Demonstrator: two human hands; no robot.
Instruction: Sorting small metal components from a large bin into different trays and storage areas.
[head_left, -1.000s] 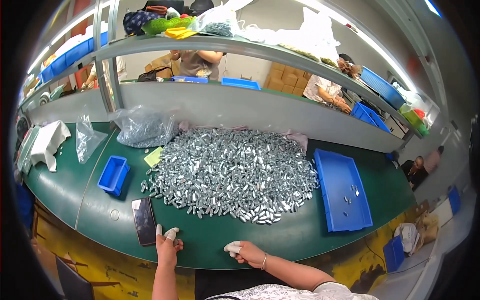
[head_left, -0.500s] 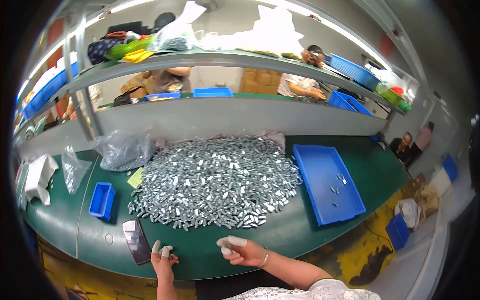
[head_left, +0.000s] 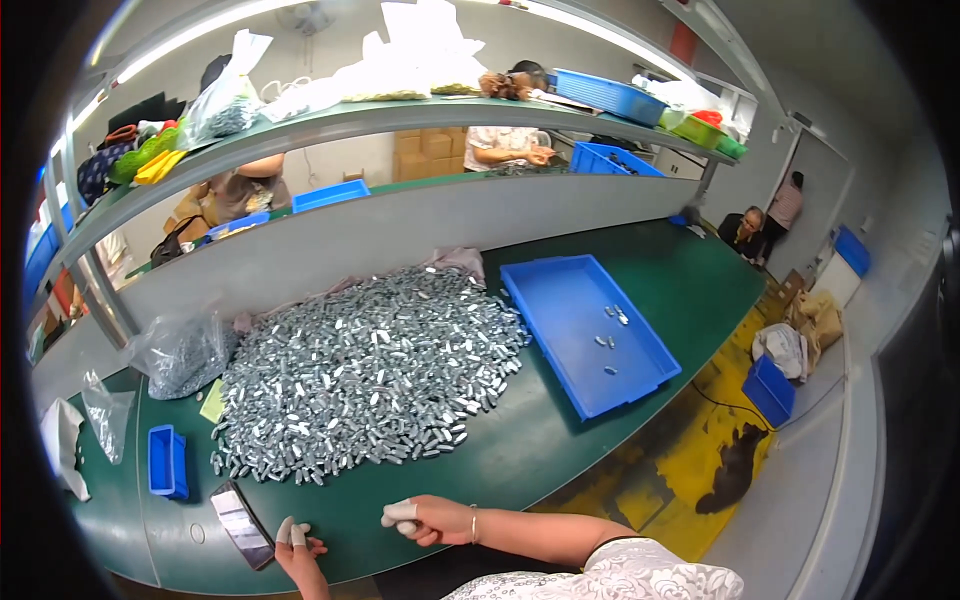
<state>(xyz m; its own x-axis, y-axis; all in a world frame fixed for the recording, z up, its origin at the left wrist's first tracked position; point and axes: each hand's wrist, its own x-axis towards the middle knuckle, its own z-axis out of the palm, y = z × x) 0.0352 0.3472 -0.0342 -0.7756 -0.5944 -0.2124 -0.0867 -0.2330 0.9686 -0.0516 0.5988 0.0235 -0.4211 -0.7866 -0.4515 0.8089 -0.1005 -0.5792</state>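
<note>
A broad heap of small shiny silver-grey metal pieces (head_left: 370, 365) covers the middle of the green table (head_left: 500, 470). Nearer to me than the heap, my right hand (head_left: 430, 520) is closed in a pinch, white finger cots on its fingertips. Whatever it pinches, if anything, is too small to make out. My left hand (head_left: 300, 550), also wearing white finger cots, is held beside a dark phone (head_left: 242, 525), with fingers raised and slightly apart and nothing visible in them. Right of the heap stands a large blue tray (head_left: 570, 345) with several of the loose pieces inside.
A small blue bin (head_left: 167, 462), a yellow-green card (head_left: 212, 402) and clear plastic bags (head_left: 180, 355) lie to the left. A grey partition (head_left: 400, 225) and loaded shelf (head_left: 330, 122) rise behind the heap. People work beyond. A dark animal-like shape (head_left: 735, 470) is on the yellow floor.
My view has turned to the right, so the table and its contents appear further left. My right hand stays pinched and my left hand stays beside the phone.
</note>
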